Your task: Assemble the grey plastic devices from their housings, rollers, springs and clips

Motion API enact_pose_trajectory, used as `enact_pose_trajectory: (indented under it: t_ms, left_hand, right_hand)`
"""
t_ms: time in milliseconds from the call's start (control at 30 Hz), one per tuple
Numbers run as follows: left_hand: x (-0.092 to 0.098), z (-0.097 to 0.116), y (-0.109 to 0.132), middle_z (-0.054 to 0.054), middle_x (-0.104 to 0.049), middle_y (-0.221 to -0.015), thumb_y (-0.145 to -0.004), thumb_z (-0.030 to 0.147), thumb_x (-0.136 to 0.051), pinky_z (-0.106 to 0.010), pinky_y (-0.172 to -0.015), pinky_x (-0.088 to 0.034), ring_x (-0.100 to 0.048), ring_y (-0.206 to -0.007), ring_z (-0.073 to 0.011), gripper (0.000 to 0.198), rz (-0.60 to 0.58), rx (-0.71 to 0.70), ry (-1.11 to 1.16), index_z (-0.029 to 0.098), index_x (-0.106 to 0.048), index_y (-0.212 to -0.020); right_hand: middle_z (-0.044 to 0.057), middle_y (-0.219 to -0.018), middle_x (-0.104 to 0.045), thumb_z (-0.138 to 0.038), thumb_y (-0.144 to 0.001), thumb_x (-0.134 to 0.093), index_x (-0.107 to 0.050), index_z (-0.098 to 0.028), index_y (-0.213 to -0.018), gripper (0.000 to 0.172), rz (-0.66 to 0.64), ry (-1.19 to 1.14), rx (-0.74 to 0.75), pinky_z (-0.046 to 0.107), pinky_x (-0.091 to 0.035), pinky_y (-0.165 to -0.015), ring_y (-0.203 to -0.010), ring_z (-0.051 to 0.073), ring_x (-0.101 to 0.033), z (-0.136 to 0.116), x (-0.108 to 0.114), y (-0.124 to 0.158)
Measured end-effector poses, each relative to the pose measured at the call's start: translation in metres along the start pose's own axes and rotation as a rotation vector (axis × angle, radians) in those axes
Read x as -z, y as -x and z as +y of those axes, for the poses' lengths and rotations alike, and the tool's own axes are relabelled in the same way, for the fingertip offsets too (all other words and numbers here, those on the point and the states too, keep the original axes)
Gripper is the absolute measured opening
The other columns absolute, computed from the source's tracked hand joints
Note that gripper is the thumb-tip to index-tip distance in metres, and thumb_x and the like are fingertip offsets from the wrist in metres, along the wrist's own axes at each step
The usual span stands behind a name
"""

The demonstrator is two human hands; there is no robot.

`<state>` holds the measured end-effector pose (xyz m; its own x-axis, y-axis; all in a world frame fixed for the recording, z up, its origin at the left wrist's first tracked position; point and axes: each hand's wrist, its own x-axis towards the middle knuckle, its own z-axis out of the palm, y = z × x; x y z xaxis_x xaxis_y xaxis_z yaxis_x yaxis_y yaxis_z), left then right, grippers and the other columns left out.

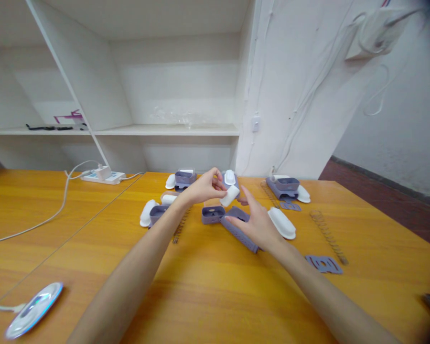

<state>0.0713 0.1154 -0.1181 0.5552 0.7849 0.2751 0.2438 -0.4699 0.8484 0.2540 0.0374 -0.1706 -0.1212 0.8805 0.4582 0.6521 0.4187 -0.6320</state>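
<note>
My left hand (210, 185) pinches a small white rounded plastic piece (230, 196) above the middle of the table. My right hand (255, 220) has its thumb and fingers spread over a long grey-purple plastic housing (241, 231); whether it touches the housing I cannot tell. Left of that housing sits a short grey-purple box-shaped part (212, 215). Behind the white piece lies a grey-purple part with a white oval piece (230, 177) on it. Just right of my right hand is a white oval cover (282, 223).
Coiled springs (329, 238) and a flat grey plate (323, 264) lie to the right. Similar part groups stand at the back right (284, 186), back (185, 177) and left (159, 212). A power strip (103, 177) with cables and a shiny disc (35, 309) are at left.
</note>
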Motion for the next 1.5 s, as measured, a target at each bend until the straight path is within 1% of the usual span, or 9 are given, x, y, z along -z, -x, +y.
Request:
enact_pose_trajectory:
  t_ms: [200, 400, 500, 667, 767, 933, 1267, 1400, 1500]
  left_hand:
    - [-0.026, 0.025, 0.006, 0.001, -0.062, -0.075, -0.071, 0.018, -0.065, -0.02, -0.06, -0.045, -0.06, -0.067, -0.0101, 0.032, -0.054, -0.049, 0.124, 0.018, -0.04, -0.091]
    - [-0.046, 0.019, 0.025, -0.003, -0.062, -0.085, -0.083, 0.026, -0.05, -0.027, -0.07, -0.046, -0.059, -0.078, -0.0144, 0.011, 0.102, -0.088, -0.289, 0.018, -0.05, -0.09]
    - [-0.062, 0.015, 0.045, -0.007, -0.061, -0.104, -0.082, 0.034, -0.053, -0.036, -0.088, -0.042, -0.055, -0.1, -0.0216, 0.023, 0.014, -0.215, -0.551, 0.02, -0.054, -0.101]
    - [-0.087, 0.003, 0.059, -0.013, -0.042, -0.136, -0.075, 0.053, -0.059, -0.047, -0.107, -0.02, -0.034, -0.127, -0.0289, 0.064, -0.113, -0.352, -0.781, 0.02, -0.04, -0.127]
    - [-0.098, -0.002, 0.057, -0.013, -0.048, -0.127, -0.073, 0.061, -0.057, -0.051, -0.105, -0.018, -0.039, -0.121, -0.0301, 0.069, -0.078, -0.317, -0.888, 0.021, -0.04, -0.128]
    - [-0.103, -0.001, 0.057, -0.012, -0.054, -0.107, -0.062, 0.074, -0.056, -0.051, -0.098, -0.026, -0.047, -0.104, -0.0304, 0.081, 0.04, -0.222, -0.979, 0.019, -0.047, -0.12]
    - [-0.092, 0.002, 0.056, -0.008, -0.06, -0.098, -0.061, 0.07, -0.06, -0.048, -0.096, -0.026, -0.051, -0.097, -0.0285, 0.068, 0.043, -0.198, -0.782, 0.02, -0.053, -0.106]
    - [-0.083, 0.015, 0.047, -0.01, -0.06, -0.1, -0.06, 0.071, -0.06, -0.044, -0.087, -0.033, -0.052, -0.096, -0.0307, 0.071, 0.255, -0.093, -0.606, 0.023, -0.051, -0.112]
    - [-0.075, 0.015, 0.037, -0.01, -0.062, -0.094, -0.063, 0.068, -0.061, -0.039, -0.079, -0.038, -0.056, -0.087, -0.028, 0.073, 0.43, 0.083, -0.332, 0.024, -0.045, -0.119]
  right_hand:
    - [0.007, -0.105, -0.065, -0.038, -0.08, -0.056, -0.042, -0.022, -0.129, 0.053, 0.136, -0.46, -0.104, 0.036, -0.051, -0.077, -0.09, 0.022, -0.063, -0.005, -0.004, -0.011]
    - [0.003, -0.085, -0.067, -0.038, -0.077, -0.06, -0.033, -0.024, -0.137, 0.067, 0.135, -0.579, -0.175, 0.036, -0.054, -0.069, -0.074, 0.021, -0.065, 0.012, 0.007, -0.005]
    - [0.003, -0.087, -0.065, -0.04, -0.078, -0.059, -0.035, -0.025, -0.135, 0.064, 0.205, -0.632, -0.222, 0.036, -0.055, -0.066, -0.07, 0.02, -0.065, 0.02, 0.01, -0.006]
    - [0.006, -0.087, -0.066, -0.047, -0.076, -0.061, -0.048, -0.022, -0.119, 0.052, 0.277, -0.662, -0.312, 0.031, -0.053, -0.056, -0.062, 0.019, -0.063, 0.03, 0.011, -0.009]
    - [0.005, -0.077, -0.066, -0.051, -0.076, -0.059, -0.053, -0.019, -0.11, 0.046, 0.298, -0.625, -0.333, 0.026, -0.048, -0.05, -0.055, 0.016, -0.059, 0.032, 0.012, -0.009]
    - [0.003, -0.068, -0.065, -0.052, -0.076, -0.058, -0.055, -0.018, -0.11, 0.049, 0.355, -0.609, -0.35, 0.023, -0.041, -0.044, -0.045, 0.012, -0.052, 0.034, 0.015, -0.011]
    - [0.001, -0.066, -0.064, -0.049, -0.075, -0.06, -0.056, -0.019, -0.11, 0.046, 0.424, -0.637, -0.356, 0.022, -0.038, -0.042, -0.042, 0.01, -0.048, 0.036, 0.016, -0.013]
    - [-0.001, -0.063, -0.062, -0.05, -0.075, -0.057, -0.057, -0.019, -0.104, 0.042, 0.558, -0.67, -0.354, 0.02, -0.034, -0.037, -0.039, 0.008, -0.044, 0.041, 0.022, -0.015]
    - [-0.003, -0.059, -0.06, -0.051, -0.076, -0.056, -0.055, -0.02, -0.099, 0.038, 0.602, -0.71, -0.413, 0.018, -0.027, -0.031, -0.034, 0.007, -0.038, 0.044, 0.024, -0.015]
